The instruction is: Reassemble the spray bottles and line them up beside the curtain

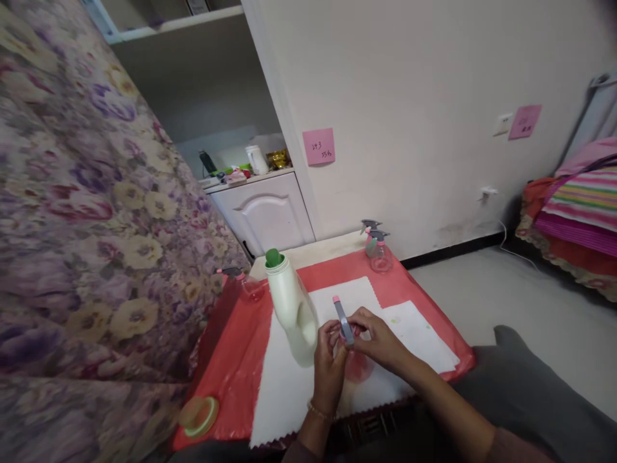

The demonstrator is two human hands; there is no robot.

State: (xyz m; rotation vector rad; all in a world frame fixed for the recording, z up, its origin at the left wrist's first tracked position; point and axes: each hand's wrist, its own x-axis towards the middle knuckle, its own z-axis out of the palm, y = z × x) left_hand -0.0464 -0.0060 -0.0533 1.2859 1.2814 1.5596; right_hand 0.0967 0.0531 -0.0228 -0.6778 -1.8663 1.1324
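Observation:
A small spray bottle (pixel 359 368) with a clear pinkish body stands on the white cloth. Its grey spray head (pixel 342 321) has a pink nozzle tip pointing away from me. My left hand (pixel 330 352) closes on the neck of the head from the left. From the right, the fingers of my right hand (pixel 375 334) pinch the same collar, and both hands partly hide it. Just left of them stands a large pale-green detergent jug (pixel 293 308) with a green top (pixel 274 258).
Two more spray bottles (pixel 381 257) stand at the table's far right corner, another spray bottle (pixel 250 288) at the left edge. A round yellow-green lid (pixel 201 417) lies near left. White cloths (pixel 274 411) cover part of the red tablecloth (pixel 226 360). A floral curtain (pixel 120 257) hangs left.

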